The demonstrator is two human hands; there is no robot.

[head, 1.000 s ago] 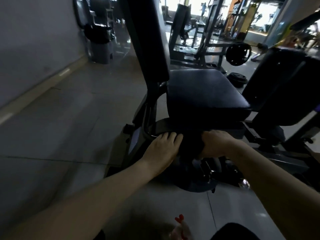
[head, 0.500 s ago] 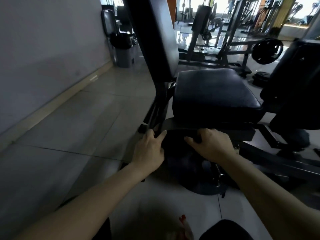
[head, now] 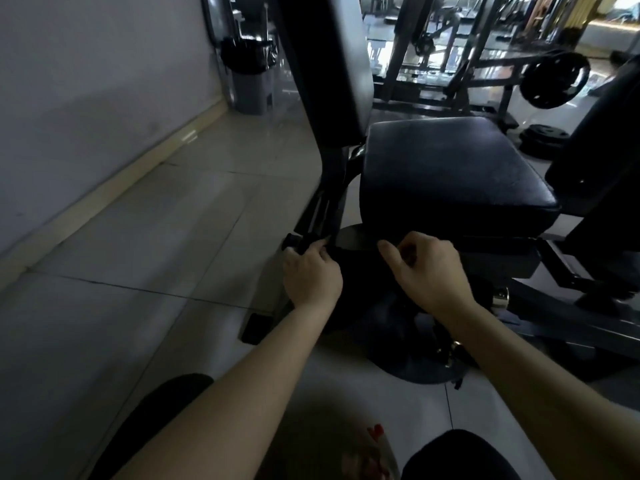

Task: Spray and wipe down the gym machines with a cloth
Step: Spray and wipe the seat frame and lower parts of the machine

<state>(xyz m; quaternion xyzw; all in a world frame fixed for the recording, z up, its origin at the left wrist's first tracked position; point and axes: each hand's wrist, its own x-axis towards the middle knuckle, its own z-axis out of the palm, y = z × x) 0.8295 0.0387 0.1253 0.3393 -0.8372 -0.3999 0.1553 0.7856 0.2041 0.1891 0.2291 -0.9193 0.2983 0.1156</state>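
1. Your left hand (head: 311, 273) is curling its fingers round one end of the dark cloth (head: 360, 268), beside the machine frame (head: 329, 209).
2. Your right hand (head: 431, 271) is pinching the other end.
3. The cloth is hanging between them, just below the seat pad (head: 446, 168), hard to make out in shadow.

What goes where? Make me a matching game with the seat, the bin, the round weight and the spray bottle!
Things: 1 seat pad; 2 bin; 3 round weight; 4 spray bottle.
Places: A by the wall; B at the very bottom of the picture; C on a bar, far right; D in the middle of the picture.
Pairs: 1-D, 2-A, 3-C, 4-B.
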